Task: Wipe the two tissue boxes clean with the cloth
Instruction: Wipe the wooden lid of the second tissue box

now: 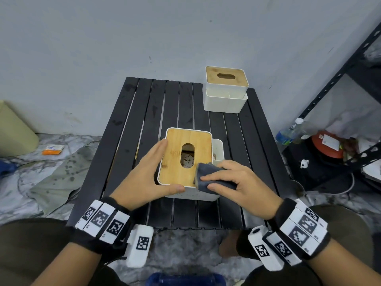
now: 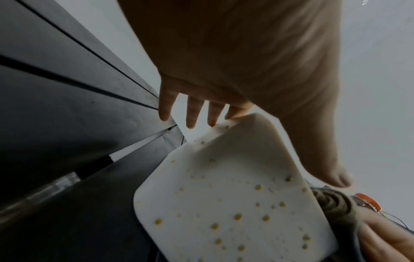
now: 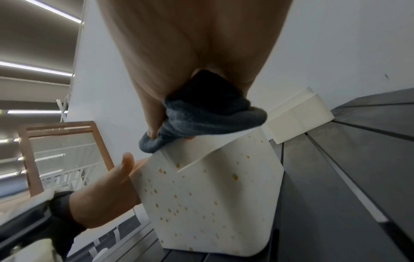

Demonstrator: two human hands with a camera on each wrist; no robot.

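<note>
A white tissue box (image 1: pixel 185 157) with a bamboo lid stands mid-table; its white side (image 2: pixel 224 195) (image 3: pixel 212 195) is speckled with yellow-brown spots. My left hand (image 1: pixel 144 172) steadies it, straight fingers (image 2: pixel 192 113) against the left side and the thumb along the front top edge. My right hand (image 1: pixel 237 182) grips a folded grey cloth (image 1: pixel 208 172) (image 3: pixel 208 115) pressed on the lid's near right corner. A second tissue box (image 1: pixel 225 89) (image 3: pixel 298 117), also white with a bamboo lid, stands untouched at the table's far right corner.
The black slatted table (image 1: pixel 144 120) stands against a grey wall. A black metal shelf (image 1: pixel 340 79) rises at the right, with a water bottle (image 1: pixel 288 133) and a red object (image 1: pixel 327 145) at its foot. A beige bin (image 1: pixel 14 129) stands at the left.
</note>
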